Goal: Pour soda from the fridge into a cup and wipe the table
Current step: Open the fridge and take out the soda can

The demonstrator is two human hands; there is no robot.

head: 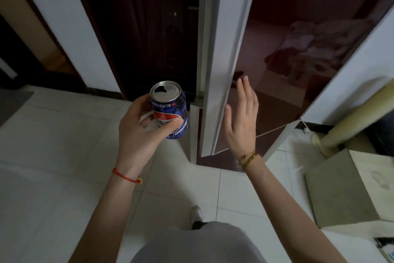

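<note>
1. Fridge door (217, 66): white edge toward us, standing ajar, its dark red glossy front turned to our right.
2. Tiled floor (53, 156): pale, open to our left and below our arms; a grey box (341, 190) stands at lower right, near the fridge's corner.
3. Our right hand (242, 117): flat, fingers straight and together, holding nothing, just beside the door's front face; whether it touches, we cannot tell.
4. Soda can (170, 109): blue, top already opened, upright with a slight tilt, left of the door edge.
5. Our left hand (141, 128): fingers and thumb curled round the can's lower body, carrying it above the floor.
</note>
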